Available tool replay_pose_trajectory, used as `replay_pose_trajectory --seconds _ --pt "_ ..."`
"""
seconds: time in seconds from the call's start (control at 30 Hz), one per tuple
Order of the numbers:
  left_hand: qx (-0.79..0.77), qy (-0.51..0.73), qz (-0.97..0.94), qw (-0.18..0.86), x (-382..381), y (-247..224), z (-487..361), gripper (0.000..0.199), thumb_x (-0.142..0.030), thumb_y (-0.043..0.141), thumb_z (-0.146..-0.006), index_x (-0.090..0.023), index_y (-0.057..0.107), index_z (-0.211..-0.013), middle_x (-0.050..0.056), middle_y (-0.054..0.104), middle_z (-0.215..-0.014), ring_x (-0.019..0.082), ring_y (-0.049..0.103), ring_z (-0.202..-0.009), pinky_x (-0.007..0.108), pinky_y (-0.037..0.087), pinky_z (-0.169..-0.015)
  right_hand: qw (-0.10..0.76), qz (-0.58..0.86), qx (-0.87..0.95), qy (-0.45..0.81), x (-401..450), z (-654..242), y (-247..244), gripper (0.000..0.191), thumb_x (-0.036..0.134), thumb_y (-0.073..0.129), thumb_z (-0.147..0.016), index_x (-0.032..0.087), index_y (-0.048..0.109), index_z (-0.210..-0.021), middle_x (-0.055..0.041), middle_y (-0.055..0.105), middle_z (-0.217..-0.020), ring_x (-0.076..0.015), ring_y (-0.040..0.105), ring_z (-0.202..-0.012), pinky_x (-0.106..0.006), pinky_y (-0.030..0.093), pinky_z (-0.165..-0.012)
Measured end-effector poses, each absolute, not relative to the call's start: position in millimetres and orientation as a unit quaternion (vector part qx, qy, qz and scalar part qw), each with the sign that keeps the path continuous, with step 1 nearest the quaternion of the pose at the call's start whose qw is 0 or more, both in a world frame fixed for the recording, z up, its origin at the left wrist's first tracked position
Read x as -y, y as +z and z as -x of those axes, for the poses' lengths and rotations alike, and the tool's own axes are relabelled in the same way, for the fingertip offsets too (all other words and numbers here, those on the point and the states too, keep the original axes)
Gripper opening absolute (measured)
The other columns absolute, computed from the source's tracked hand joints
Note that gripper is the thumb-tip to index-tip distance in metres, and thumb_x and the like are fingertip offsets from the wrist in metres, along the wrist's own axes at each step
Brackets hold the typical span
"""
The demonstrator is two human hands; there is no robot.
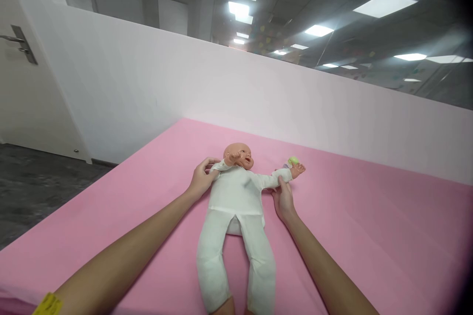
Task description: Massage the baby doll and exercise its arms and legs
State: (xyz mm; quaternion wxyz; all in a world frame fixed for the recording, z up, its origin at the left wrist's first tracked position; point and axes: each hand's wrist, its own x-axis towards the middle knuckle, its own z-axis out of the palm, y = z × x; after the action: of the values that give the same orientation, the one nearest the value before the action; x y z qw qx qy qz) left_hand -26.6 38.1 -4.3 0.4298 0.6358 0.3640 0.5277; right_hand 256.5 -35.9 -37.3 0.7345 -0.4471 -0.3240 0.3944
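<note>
A baby doll [236, 192] in a white top and white trousers lies on its back on the pink table cover [148, 192], head toward the wall. My left hand [202, 176] grips the doll's bent arm near the shoulder, its fingertips partly hidden behind the sleeve. On the other side, my right hand [284, 198] is closed around the doll's outstretched forearm, thumb on top of the sleeve. Just beyond the doll's open palm sits a small light-green object [293, 160] with something patterned beside it; its kind is unclear.
A white partition wall [295, 103] runs along the table's far side. At the left stands a door [25, 78] with a metal handle, above a dark floor [33, 192]. A yellow tag [49, 305] shows on my left forearm at the bottom edge.
</note>
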Motion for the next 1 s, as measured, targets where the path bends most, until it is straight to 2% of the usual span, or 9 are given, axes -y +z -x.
replay_pose_trajectory --seconds 0.23,0.4,0.6,1.0 --pt "-0.368 0.527 -0.633 0.431 -36.2 -3.2 26.4 0.028 -0.028 0.065 -0.081 -0.021 0.066 -0.108 0.006 0.07 -0.115 0.022 0.064 -0.102 0.031 0.05 -0.082 0.738 0.455 0.328 0.376 36.7 -255.9 -36.5 0.057 0.055 0.07 -0.083 0.027 0.057 -0.131 -0.0045 0.068 -0.118 -0.0233 0.065 -0.099 -0.029 0.053 -0.067" --pt "-0.371 0.531 -0.636 0.42 -36.2 -4.2 25.8 0.029 -0.026 0.064 -0.081 -0.022 0.064 -0.11 0.004 0.069 -0.116 0.021 0.063 -0.106 0.031 0.049 -0.084 0.732 0.471 0.336 0.359 38.5 -255.0 -36.4 0.055 0.051 0.074 -0.08 0.027 0.061 -0.127 -0.003 0.07 -0.112 -0.0236 0.066 -0.098 -0.03 0.055 -0.069" --pt "-0.372 0.541 -0.633 0.41 -35.8 -3.4 24.1 0.029 -0.029 0.066 -0.083 -0.022 0.062 -0.111 0.005 0.068 -0.117 0.019 0.062 -0.103 0.03 0.048 -0.084 0.72 0.491 0.371 0.319 39.6 -254.7 -36.8 0.059 0.05 0.074 -0.081 0.024 0.06 -0.132 -0.0058 0.069 -0.122 -0.0263 0.066 -0.108 -0.036 0.057 -0.082" --pt "-0.373 0.538 -0.631 0.416 -38.4 -6.4 24.3 0.028 -0.03 0.068 -0.084 -0.023 0.063 -0.111 0.004 0.069 -0.116 0.019 0.063 -0.1 0.03 0.048 -0.083 0.691 0.499 0.428 0.301 43.1 -253.1 -34.1 0.057 0.038 0.075 -0.08 0.022 0.064 -0.134 -0.0089 0.065 -0.14 -0.0293 0.063 -0.12 -0.039 0.056 -0.09"
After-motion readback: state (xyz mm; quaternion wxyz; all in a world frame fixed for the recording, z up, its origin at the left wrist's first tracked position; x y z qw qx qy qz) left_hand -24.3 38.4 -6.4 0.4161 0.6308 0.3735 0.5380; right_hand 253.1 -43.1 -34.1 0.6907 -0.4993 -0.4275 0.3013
